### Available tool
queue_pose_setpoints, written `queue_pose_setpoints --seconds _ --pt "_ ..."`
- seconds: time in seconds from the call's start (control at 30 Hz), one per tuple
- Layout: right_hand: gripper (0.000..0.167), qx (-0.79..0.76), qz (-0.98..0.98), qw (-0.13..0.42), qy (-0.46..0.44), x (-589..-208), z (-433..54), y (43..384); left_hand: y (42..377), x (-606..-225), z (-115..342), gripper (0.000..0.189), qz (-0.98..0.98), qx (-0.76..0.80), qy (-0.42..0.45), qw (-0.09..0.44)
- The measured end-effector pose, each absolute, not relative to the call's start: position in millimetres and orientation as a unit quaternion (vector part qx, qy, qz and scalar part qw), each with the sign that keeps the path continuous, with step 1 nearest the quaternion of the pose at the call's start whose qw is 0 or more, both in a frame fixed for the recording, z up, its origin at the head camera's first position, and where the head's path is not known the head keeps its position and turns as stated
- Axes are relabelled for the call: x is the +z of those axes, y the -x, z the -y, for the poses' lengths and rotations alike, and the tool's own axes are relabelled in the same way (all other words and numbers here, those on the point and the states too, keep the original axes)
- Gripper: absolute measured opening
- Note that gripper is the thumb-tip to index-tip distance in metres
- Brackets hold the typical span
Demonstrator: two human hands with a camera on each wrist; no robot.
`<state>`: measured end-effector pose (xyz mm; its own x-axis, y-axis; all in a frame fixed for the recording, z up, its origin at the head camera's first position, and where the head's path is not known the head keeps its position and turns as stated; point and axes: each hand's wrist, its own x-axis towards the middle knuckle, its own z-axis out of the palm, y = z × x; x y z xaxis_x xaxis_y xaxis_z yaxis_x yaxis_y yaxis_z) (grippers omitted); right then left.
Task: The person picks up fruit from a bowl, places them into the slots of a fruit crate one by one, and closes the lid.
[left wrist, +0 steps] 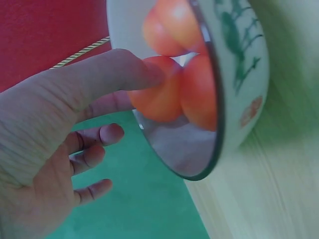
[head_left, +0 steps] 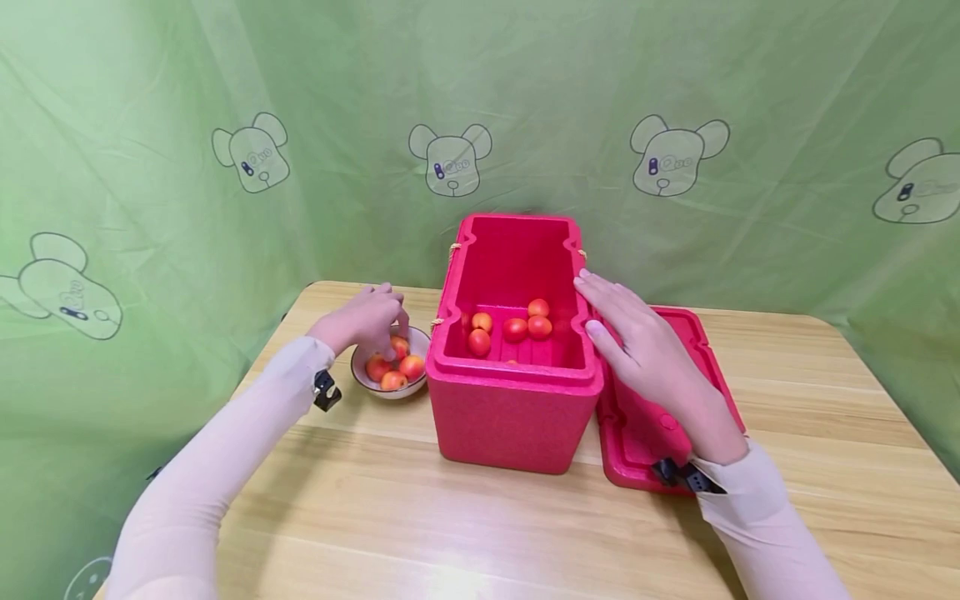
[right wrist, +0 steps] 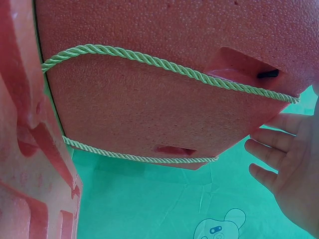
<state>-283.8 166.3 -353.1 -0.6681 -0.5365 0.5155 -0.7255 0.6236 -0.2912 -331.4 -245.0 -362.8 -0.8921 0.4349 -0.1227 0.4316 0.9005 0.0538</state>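
Our bare left hand [head_left: 366,321] angles downward, thumb and index finger pinching, its other fingers loosely apart; our bare right hand [head_left: 647,343] extends forward with straight fingers. Both our pale-sleeved arms [head_left: 225,454] stretch forward.

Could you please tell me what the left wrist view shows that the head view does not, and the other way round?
Only the left wrist view shows the green pattern and small red mark on the outer wall of the bowl.

Only the head view shows the right hand at the rim of the red box, the fruits in the box, and the red lid beside it.

Both show the left hand at the fruits in the bowl, the red box, the table and the green backdrop.
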Motion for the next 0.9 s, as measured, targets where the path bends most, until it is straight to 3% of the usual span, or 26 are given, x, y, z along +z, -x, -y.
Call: queue_pose_setpoints --seconds 0.43,0.9 --pt "0.066 0.245 0.884 0.185 -0.354 -355 -165 283 327 -336 249 0.03 -0.973 0.006 -0.231 0.012" --pt "0.067 0.252 0.882 0.182 -0.353 -354 -166 283 318 -268 238 0.032 -0.974 0.028 -0.222 -0.04"
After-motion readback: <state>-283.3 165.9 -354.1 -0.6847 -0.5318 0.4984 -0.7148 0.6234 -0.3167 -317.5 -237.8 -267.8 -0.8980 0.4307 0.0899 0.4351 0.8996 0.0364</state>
